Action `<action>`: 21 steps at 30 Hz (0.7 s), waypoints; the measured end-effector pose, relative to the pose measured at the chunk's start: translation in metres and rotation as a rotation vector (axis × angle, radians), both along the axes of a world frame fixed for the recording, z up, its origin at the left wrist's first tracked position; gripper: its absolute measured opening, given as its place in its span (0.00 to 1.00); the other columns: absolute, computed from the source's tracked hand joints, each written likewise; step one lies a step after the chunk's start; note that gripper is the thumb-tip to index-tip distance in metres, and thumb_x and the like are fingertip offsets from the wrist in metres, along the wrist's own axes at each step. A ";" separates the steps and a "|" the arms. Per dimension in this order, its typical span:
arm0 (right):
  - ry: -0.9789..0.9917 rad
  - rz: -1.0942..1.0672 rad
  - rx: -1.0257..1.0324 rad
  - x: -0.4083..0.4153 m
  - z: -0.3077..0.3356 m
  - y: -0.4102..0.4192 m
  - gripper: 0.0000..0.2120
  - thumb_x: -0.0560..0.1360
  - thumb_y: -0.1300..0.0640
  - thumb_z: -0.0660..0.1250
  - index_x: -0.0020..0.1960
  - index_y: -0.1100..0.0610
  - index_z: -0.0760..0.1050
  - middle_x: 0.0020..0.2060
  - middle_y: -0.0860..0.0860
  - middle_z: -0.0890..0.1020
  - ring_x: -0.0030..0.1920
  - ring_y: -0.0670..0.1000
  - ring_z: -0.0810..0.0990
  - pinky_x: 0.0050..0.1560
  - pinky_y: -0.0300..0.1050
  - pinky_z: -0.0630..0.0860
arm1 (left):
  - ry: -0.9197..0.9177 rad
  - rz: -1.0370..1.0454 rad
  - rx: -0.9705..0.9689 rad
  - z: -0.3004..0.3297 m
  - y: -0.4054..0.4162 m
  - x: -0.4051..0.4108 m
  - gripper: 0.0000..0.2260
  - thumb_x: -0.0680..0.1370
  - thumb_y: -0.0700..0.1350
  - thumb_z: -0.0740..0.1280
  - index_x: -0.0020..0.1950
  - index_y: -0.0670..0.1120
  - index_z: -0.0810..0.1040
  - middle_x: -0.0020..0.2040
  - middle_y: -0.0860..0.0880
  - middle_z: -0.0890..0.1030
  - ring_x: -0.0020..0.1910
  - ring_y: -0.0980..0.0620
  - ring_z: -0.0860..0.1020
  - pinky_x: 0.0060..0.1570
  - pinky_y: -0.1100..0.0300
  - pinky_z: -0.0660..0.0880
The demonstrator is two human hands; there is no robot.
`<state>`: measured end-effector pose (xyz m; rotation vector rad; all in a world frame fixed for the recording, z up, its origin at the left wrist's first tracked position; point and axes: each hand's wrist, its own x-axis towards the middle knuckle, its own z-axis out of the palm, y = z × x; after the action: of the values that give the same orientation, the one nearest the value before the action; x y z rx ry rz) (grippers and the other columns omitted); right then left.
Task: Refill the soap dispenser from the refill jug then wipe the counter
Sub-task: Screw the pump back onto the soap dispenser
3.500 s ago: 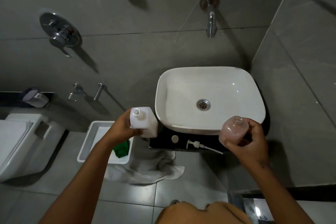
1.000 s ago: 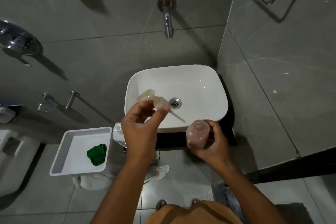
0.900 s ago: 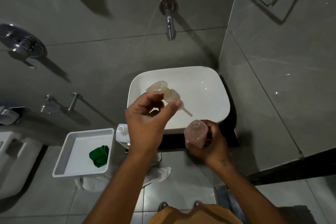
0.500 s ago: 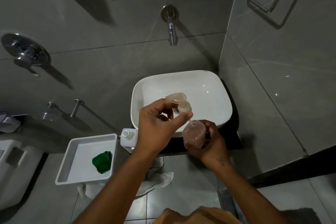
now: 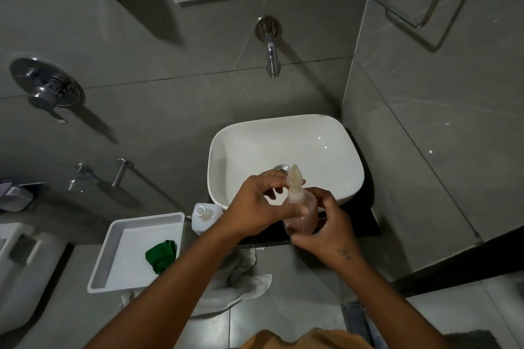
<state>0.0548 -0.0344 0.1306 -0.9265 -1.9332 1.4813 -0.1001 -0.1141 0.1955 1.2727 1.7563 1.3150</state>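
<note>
so right hand (image 5: pixel 326 224) grips dispenser (image 5: pixel 302 215) over the counter (image 5: pixel 365 224) edge to steady it; left hand (image 5: pixel 255 207) fingers pinch pump (image 5: pixel 295 178) at its neck, likely screwing on. jug (image 5: pixel 205 217) uncapped beside sink (image 5: pixel 326 144).

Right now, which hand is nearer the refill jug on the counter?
Left. The left hand is just right of the refill jug, its wrist almost beside it. The right hand grips the soap dispenser farther right, past the left hand.

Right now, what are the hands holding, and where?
The right hand grips the soap dispenser around its body; the left hand holds its pump top.
</note>
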 end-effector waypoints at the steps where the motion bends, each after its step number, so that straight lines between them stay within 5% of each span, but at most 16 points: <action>1: 0.004 0.006 0.006 0.000 0.001 0.000 0.34 0.56 0.51 0.80 0.58 0.35 0.71 0.50 0.37 0.82 0.47 0.44 0.84 0.39 0.34 0.79 | -0.016 0.024 0.019 0.000 0.002 0.001 0.17 0.66 0.46 0.83 0.54 0.51 0.88 0.45 0.60 0.84 0.46 0.42 0.77 0.47 0.53 0.73; 6: 0.018 -0.003 0.052 0.001 0.013 0.004 0.35 0.57 0.49 0.81 0.59 0.35 0.71 0.52 0.31 0.80 0.48 0.41 0.83 0.40 0.35 0.81 | -0.091 -0.008 0.121 0.005 0.003 -0.002 0.15 0.71 0.41 0.78 0.55 0.55 0.86 0.53 0.50 0.87 0.51 0.50 0.83 0.50 0.50 0.76; 12: 0.014 0.016 0.074 0.001 0.021 0.007 0.35 0.57 0.49 0.81 0.61 0.36 0.71 0.52 0.32 0.79 0.51 0.41 0.82 0.42 0.38 0.83 | 0.009 0.081 0.154 0.011 0.008 0.002 0.17 0.64 0.55 0.80 0.50 0.54 0.86 0.50 0.49 0.86 0.52 0.49 0.80 0.49 0.62 0.73; 16: 0.019 0.016 0.051 0.001 0.023 0.010 0.35 0.57 0.50 0.82 0.59 0.35 0.71 0.53 0.30 0.79 0.51 0.38 0.82 0.42 0.36 0.82 | -0.036 -0.015 0.183 0.016 0.007 -0.002 0.14 0.70 0.41 0.77 0.52 0.57 0.83 0.53 0.49 0.87 0.54 0.43 0.83 0.52 0.48 0.76; 19: 0.018 0.025 0.033 0.000 0.024 0.011 0.36 0.57 0.52 0.83 0.61 0.37 0.72 0.52 0.33 0.80 0.48 0.43 0.84 0.42 0.44 0.85 | 0.020 0.012 0.201 0.021 0.010 0.000 0.15 0.67 0.50 0.80 0.50 0.64 0.84 0.53 0.53 0.84 0.54 0.42 0.81 0.52 0.44 0.77; 21: 0.017 0.031 0.042 -0.001 0.024 0.011 0.36 0.57 0.49 0.82 0.61 0.37 0.72 0.53 0.32 0.79 0.51 0.40 0.82 0.42 0.41 0.84 | 0.007 0.036 0.189 0.023 0.011 -0.001 0.15 0.66 0.52 0.81 0.50 0.64 0.85 0.50 0.55 0.84 0.52 0.47 0.81 0.51 0.46 0.77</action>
<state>0.0539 -0.0232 0.1548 -0.8662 -1.9669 1.4554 -0.1015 -0.1029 0.2189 1.3542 1.6995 1.5285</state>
